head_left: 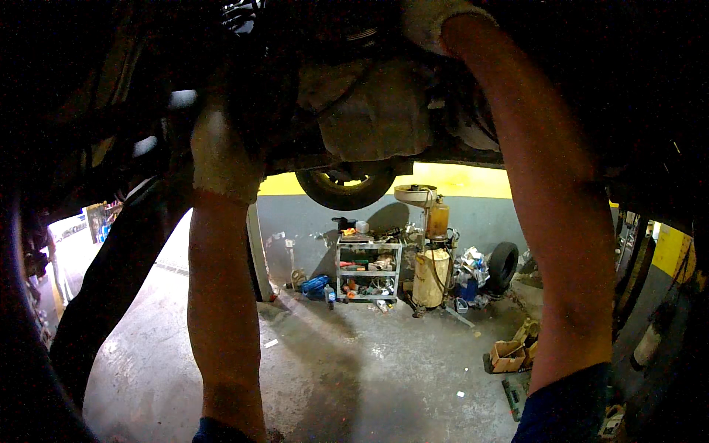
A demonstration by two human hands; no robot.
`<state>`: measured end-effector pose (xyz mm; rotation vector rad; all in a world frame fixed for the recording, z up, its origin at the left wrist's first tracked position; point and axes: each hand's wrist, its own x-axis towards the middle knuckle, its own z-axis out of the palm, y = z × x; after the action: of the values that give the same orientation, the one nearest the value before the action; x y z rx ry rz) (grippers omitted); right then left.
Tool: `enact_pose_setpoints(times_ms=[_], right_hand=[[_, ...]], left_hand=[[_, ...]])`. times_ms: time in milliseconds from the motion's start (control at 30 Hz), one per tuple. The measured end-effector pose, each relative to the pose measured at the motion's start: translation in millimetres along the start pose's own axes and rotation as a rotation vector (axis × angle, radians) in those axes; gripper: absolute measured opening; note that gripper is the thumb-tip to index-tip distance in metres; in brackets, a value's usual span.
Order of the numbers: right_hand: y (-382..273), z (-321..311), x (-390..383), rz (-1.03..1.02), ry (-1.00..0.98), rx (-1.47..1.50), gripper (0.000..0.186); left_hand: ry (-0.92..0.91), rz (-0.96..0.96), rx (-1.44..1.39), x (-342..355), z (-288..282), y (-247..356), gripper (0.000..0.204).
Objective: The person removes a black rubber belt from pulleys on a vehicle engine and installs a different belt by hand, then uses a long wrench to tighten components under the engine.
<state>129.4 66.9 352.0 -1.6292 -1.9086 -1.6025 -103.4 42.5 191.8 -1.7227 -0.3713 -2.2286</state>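
Both my arms reach up into the dark underside of a raised vehicle. My left hand (221,151), in a pale work glove, is up among shadowed parts left of a large dull casing (373,111). Its fingers fade into the dark, so I cannot see what they touch. My right hand (432,26), also gloved, is higher, at the top edge and to the right of that casing. Its fingers are hidden in shadow too. A dark hose or cable (347,96) runs across the casing.
Beyond the vehicle's wheel (347,192) stand a grey shelf cart (369,267) with tools and a yellowish oil drainer (430,277). A loose tyre (504,267) leans nearby. A cardboard box (507,356) lies at right. A long dark shape (111,288) slants up at left.
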Motion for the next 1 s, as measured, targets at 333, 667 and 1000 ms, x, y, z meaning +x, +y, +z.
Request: enact_pose_setpoints(times_ms=[333, 667, 1000], right_hand=[[-37, 0, -55, 0.246, 0.532, 0.623, 0.027], [-170, 94, -75, 0.175, 1.292, 0.912, 0.042], [-204, 78, -22, -0.184, 1.260, 0.998, 0.031]], left_hand=[[-0.080, -0.165, -0.150, -10, -2, 7, 0.047], [0.029, -0.407, -0.489, -16, 9, 16, 0.045], [0.124, -0.476, -0.578, -5, 7, 15, 0.039]])
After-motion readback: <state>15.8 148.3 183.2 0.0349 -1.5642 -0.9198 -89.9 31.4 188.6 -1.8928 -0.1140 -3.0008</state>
